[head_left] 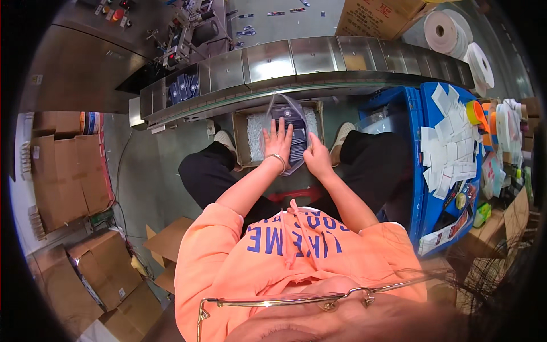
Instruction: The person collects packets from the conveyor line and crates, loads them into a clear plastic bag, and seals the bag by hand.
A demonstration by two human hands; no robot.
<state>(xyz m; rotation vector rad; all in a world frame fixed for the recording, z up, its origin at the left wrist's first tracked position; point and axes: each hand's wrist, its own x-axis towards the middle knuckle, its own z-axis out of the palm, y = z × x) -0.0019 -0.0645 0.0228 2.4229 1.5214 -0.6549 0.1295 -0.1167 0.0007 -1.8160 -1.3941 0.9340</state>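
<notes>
A clear plastic bag (308, 122) stands in an open cardboard box (243, 131) between my feet, its mouth toward me and upward. Inside the bag lies a stack of dark flat packets (298, 149). My left hand (277, 141) rests flat on the packets with its fingers spread, a bangle round the wrist. At the bag's right edge, my right hand (317, 157) is closed with the plastic pinched between thumb and fingers. Crinkled clear material (256, 134) fills the left part of the box.
A steel conveyor (268, 61) crosses ahead, with dark packets (183, 86) in its left section. On my right a blue crate (420, 188) carries paper labels (447, 142) and an orange tape dispenser (477, 115). Cardboard boxes (108, 268) stand at left; white rolls (441, 31) lie far right.
</notes>
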